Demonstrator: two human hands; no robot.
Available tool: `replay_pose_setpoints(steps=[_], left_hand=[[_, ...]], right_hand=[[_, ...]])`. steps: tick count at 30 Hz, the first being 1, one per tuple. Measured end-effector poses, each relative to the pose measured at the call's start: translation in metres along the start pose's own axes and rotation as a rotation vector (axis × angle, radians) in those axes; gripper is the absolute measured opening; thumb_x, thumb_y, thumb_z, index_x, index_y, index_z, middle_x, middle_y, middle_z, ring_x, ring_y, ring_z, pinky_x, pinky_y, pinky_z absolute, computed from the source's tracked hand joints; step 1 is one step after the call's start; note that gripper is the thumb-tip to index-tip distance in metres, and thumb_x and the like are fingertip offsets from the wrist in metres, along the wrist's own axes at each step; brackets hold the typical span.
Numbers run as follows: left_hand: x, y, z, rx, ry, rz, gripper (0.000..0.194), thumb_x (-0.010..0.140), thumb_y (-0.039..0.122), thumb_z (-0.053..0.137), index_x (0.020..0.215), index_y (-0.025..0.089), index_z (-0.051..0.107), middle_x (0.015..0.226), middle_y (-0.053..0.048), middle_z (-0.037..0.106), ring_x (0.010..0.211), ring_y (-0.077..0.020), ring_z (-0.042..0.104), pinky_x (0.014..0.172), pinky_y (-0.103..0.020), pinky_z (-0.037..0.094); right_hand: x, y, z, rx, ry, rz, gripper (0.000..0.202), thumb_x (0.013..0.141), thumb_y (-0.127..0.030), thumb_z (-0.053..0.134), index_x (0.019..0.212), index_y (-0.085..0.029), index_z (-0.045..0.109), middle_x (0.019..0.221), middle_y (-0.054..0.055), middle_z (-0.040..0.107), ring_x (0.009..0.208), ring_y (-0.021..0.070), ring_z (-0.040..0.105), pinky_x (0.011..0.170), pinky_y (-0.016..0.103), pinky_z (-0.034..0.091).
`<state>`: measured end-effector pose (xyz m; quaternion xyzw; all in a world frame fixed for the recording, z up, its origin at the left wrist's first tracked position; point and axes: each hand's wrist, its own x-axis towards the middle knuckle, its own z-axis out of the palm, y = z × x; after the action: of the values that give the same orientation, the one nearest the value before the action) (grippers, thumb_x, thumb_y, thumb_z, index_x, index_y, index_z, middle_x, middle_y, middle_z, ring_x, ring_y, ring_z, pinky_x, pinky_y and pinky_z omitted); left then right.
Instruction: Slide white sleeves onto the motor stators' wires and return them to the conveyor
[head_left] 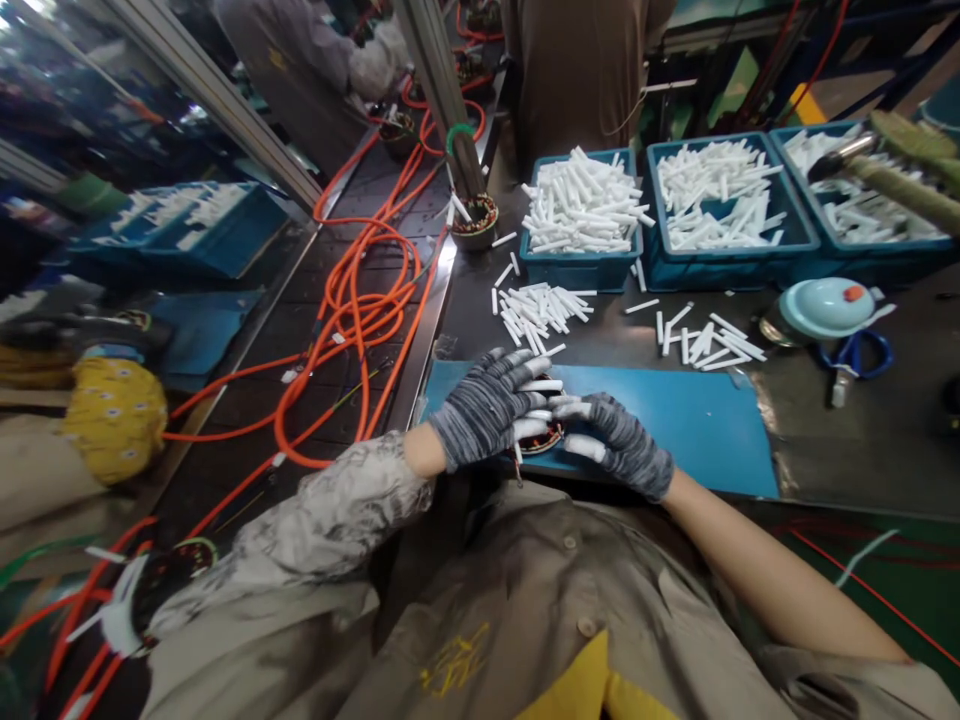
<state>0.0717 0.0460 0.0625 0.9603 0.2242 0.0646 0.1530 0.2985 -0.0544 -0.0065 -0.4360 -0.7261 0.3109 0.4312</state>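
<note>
A ring-shaped wound motor stator (541, 441) with dark reddish windings lies on a blue mat (675, 420), close to my body. My left hand (491, 405), in a grey striped glove with white fingertips, is closed over its left side and hides much of it. My right hand (622, 440), gloved alike, has its white-tipped fingers at the ring's right edge. A white tube (541, 385) sticks out beside my left fingers. Beyond the mat lie a loose pile of white tubes (544, 312) and a smaller pile of white tubes (720, 343).
Blue bins of white tubes (583, 272) line the back, with a brush (892, 185) over the right one. Blue-handled scissors (855, 355) lie by a lidded cup (821, 310). Orange hoses (367, 290) coil at left; another stator (474, 225) stands near a metal post. Co-workers are nearby.
</note>
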Motion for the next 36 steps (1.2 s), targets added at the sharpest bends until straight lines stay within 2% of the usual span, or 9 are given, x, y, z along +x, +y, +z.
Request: replay_pose_setpoints(steps=[3,7,16,20,23,29,32,34,36], left_hand=[[-0.004,-0.002,0.009,-0.021,-0.048,0.013,0.041,0.100,0.038,0.053,0.135,0.020,0.064,0.151,-0.013,0.053,0.144,-0.0306,0.043,0.121,-0.053,0.033],[-0.004,-0.013,0.002,-0.128,-0.025,0.037,0.038,0.099,0.035,0.054,0.133,0.023,0.066,0.145,-0.011,0.058,0.144,-0.0297,0.043,0.123,-0.053,0.032],[-0.008,-0.023,-0.002,-0.827,-0.097,-0.064,0.058,0.095,0.046,0.057,0.147,0.021,0.049,0.146,-0.015,0.055,0.136,-0.0293,0.053,0.112,-0.046,0.047],[-0.004,-0.025,-0.006,-0.448,-0.130,-0.011,0.046,0.097,0.046,0.055,0.136,0.022,0.063,0.149,-0.013,0.053,0.144,-0.0300,0.043,0.123,-0.050,0.031],[0.006,-0.017,0.001,-0.119,-0.129,0.032,0.040,0.097,0.042,0.056,0.131,0.024,0.067,0.148,-0.012,0.054,0.146,-0.0313,0.039,0.125,-0.055,0.022],[0.035,0.001,0.021,0.043,-0.180,0.022,0.046,0.094,0.047,0.061,0.128,0.017,0.069,0.148,-0.015,0.054,0.138,-0.0332,0.049,0.120,-0.051,0.034],[0.015,-0.011,0.008,-0.055,-0.182,0.011,0.055,0.089,0.060,0.064,0.129,0.022,0.069,0.150,-0.014,0.053,0.137,-0.0342,0.051,0.119,-0.051,0.034],[-0.010,-0.024,-0.002,-0.140,-0.146,0.033,0.091,0.074,0.072,0.072,0.148,0.025,0.052,0.154,-0.015,0.048,0.141,-0.0360,0.046,0.121,-0.051,0.031],[-0.034,-0.034,-0.005,-0.125,-0.136,0.062,0.117,0.063,0.078,0.076,0.158,0.023,0.035,0.158,-0.016,0.043,0.147,-0.0384,0.039,0.125,-0.052,0.022]], right_hand=[[0.017,-0.002,0.005,0.088,-0.041,0.078,0.030,0.098,-0.046,0.057,0.116,-0.025,0.070,0.108,0.006,0.076,0.102,0.0248,0.069,0.095,0.044,0.055],[0.042,-0.006,0.002,0.158,-0.200,0.046,0.032,0.101,-0.045,0.051,0.106,-0.023,0.073,0.100,0.004,0.076,0.093,0.0218,0.069,0.091,0.039,0.055],[0.051,0.004,0.009,0.102,-0.211,-0.076,0.037,0.102,-0.046,0.049,0.087,-0.021,0.072,0.089,0.004,0.073,0.084,0.0184,0.066,0.083,0.034,0.053],[0.041,0.001,0.016,-0.189,-0.149,-0.006,0.034,0.101,-0.045,0.051,0.094,-0.021,0.075,0.090,0.008,0.073,0.089,0.0231,0.065,0.089,0.041,0.051],[0.033,-0.002,0.014,-0.108,-0.050,0.059,0.027,0.098,-0.042,0.058,0.111,-0.022,0.071,0.103,0.008,0.072,0.096,0.0233,0.066,0.090,0.041,0.053],[0.024,0.005,-0.011,0.124,-0.012,0.130,0.029,0.090,-0.037,0.065,0.114,-0.022,0.065,0.110,0.007,0.073,0.093,0.0206,0.069,0.086,0.038,0.057],[0.017,0.018,-0.046,-0.170,0.091,0.239,0.026,0.092,-0.036,0.059,0.111,-0.022,0.070,0.103,0.007,0.074,0.096,0.0239,0.069,0.091,0.042,0.055],[0.013,0.028,-0.071,-0.547,0.180,0.341,0.031,0.093,-0.037,0.054,0.111,-0.021,0.073,0.107,0.011,0.072,0.100,0.0287,0.067,0.094,0.046,0.052],[0.011,0.036,-0.090,-0.876,0.152,0.453,0.037,0.095,-0.037,0.050,0.117,-0.019,0.073,0.111,0.016,0.071,0.101,0.0326,0.064,0.093,0.049,0.050]])
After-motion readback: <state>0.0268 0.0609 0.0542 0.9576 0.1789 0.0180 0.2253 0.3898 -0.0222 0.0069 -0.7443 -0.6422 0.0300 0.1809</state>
